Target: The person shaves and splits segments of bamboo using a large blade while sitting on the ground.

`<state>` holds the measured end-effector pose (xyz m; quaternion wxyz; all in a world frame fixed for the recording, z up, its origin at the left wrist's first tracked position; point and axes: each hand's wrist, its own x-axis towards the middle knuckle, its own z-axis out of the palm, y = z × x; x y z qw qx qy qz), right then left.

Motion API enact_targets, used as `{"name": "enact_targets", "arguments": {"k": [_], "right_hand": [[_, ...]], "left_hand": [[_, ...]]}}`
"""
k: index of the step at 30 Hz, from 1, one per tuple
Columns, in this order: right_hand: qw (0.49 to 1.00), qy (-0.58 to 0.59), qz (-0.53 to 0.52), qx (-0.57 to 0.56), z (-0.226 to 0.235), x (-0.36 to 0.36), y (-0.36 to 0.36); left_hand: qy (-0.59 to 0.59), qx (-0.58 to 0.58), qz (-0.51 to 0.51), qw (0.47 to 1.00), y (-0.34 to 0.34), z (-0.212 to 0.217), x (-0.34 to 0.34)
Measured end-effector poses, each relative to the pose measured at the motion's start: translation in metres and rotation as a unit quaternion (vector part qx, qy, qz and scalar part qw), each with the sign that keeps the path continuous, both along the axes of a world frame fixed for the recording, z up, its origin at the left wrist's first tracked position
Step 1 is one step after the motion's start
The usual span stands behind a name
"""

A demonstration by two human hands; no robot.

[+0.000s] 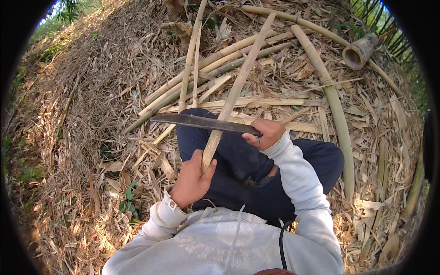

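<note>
**Split bamboo strip under a dark blade**

Dry bamboo leaves, husks and pale shavings carpet the ground (82, 137), which slopes up toward the far edge, where green growth shows at both far corners. Across this litter the person sits with legs in dark blue trousers (256, 174) folded, sleeves a light grey.

Held in the left hand (190, 181) is a long bamboo strip (236, 91), flat, pale tan and fibrous, with a faint node partway along; the fingers are wrapped tight around its near end, thumb up against it. From there it runs away over the knees toward the far edge of the ground. Closed around a handle that cannot be seen, the right hand (266, 133) grips a machete (201, 122), whose long, dull, dark grey blade lies crosswise on the strip, touching it just beyond the left hand.

Beyond the knees lie more split bamboo slats (206, 68), straw-coloured and overlapping. To the right a round green-yellow bamboo pole (332, 101) curves along the ground, and near the far right corner a short hollow bamboo section (360, 51) shows its open dark end
</note>
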<state>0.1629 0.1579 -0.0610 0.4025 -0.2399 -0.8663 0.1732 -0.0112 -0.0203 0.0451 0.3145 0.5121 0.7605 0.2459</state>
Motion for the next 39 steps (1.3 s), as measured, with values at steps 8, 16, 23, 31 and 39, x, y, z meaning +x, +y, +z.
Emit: {"name": "enact_targets", "arguments": {"k": [8, 16, 23, 31, 39], "right_hand": [[0.999, 0.02, 0.016, 0.043, 0.013, -0.006, -0.021], [0.998, 0.007, -0.064, -0.012, 0.003, -0.01, -0.002], [0.98, -0.01, -0.179, -0.085, -0.02, 0.018, 0.036], [0.994, -0.029, -0.101, 0.0, -0.015, 0.018, 0.034], [0.996, -0.005, -0.092, 0.006, -0.011, 0.01, 0.017]], "left_hand": [[-0.001, 0.093, 0.0, 0.996, 0.007, -0.009, 0.002], [-0.005, 0.029, 0.024, 0.999, -0.004, -0.01, -0.003], [-0.03, -0.036, 0.002, 0.999, -0.021, 0.005, -0.005], [0.004, -0.012, -0.016, 1.0, -0.006, 0.007, -0.01], [-0.042, -0.035, -0.016, 0.998, -0.027, -0.002, -0.01]]}}
